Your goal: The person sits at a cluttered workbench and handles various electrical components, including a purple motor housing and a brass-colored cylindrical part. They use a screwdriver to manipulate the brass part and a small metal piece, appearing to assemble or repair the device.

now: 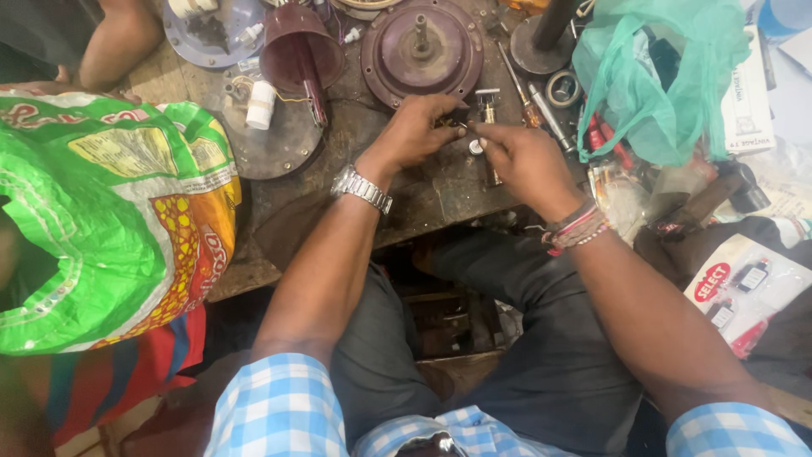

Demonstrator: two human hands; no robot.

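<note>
The left hand [416,129], a steel-link watch [362,188] on its wrist, pinches a small dark part [452,121] between thumb and fingers above the scuffed wooden worktop [440,190]. The right hand [524,161], wearing woven thread bands, curls toward the same part from four o'clock; whether it grips the part cannot be told. At twelve o'clock lies a round maroon metal motor housing [421,44] with a central shaft. A crinkled green plastic bag [660,76] bulges at two o'clock.
</note>
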